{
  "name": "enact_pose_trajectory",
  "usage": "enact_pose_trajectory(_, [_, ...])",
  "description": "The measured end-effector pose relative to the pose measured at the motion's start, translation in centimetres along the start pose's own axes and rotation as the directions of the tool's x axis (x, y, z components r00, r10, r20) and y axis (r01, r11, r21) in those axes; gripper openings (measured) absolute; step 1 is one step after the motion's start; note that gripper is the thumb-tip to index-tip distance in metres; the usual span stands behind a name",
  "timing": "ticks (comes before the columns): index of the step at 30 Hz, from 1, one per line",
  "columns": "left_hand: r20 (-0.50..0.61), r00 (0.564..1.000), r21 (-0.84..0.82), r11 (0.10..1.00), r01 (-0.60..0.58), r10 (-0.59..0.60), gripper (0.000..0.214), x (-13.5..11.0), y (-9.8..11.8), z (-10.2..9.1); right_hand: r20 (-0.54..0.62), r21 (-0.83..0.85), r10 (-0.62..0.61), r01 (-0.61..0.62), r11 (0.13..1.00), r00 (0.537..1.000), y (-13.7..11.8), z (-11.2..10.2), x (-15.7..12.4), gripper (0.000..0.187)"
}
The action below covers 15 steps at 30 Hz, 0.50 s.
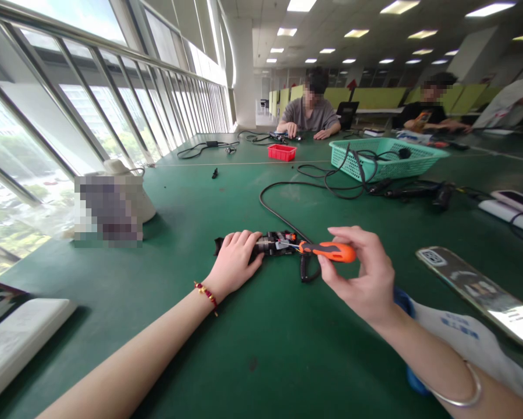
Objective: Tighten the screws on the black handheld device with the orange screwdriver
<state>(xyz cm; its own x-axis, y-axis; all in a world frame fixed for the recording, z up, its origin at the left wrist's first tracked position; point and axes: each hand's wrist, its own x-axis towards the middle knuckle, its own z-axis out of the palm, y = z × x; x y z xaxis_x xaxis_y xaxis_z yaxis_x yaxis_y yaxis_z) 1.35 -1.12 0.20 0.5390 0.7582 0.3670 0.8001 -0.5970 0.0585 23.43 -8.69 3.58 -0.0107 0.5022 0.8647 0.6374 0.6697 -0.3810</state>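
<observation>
Left hand (pixel 237 256) covered most of the black device (pixel 272 243); its body shape could not be told. Screwdriver (pixel 326 251) tip too small to resolve against exposed parts. Blurred patch (pixel 108 208) hid an object on the table (pixel 244 349). Phone (pixel 479 294) cut off at right edge.

Green table (pixel 165 233), slanted windows (pixel 47 116), ceiling lights (pixel 300 6)

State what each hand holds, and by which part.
Right hand pinches the screwdriver by its orange handle; left hand presses the black device.
</observation>
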Motion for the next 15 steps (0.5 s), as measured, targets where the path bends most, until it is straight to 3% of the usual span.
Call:
enact_pose_trajectory(2, [-0.002, 1.0, 0.0, 1.0, 0.0, 0.0, 0.033, -0.02, -0.05, 0.04, 0.0, 0.03, 0.004, -0.004, 1.0, 1.0, -0.01, -0.01, -0.03, 0.045])
enact_pose_trajectory(7, [0.001, 1.0, 0.001, 1.0, 0.002, -0.002, 0.033, -0.04, -0.08, 0.1, 0.053, -0.025, 0.003, -0.002, 1.0, 0.999, -0.11, 0.0, -0.11, 0.025])
enact_pose_trajectory(12, [-0.004, 1.0, -0.011, 1.0, 0.004, -0.004, 0.033, -0.01, 0.06, 0.0, 0.002, 0.047, 0.002, -0.002, 0.999, 1.0, 0.0, 0.1, -0.2, 0.048])
enact_pose_trajectory(15, [-0.009, 1.0, -0.016, 1.0, 0.001, -0.001, 0.032, -0.04, 0.06, -0.05, 0.039, -0.003, 0.012, -0.012, 1.0, 0.999, -0.13, 0.04, -0.08, 0.03])
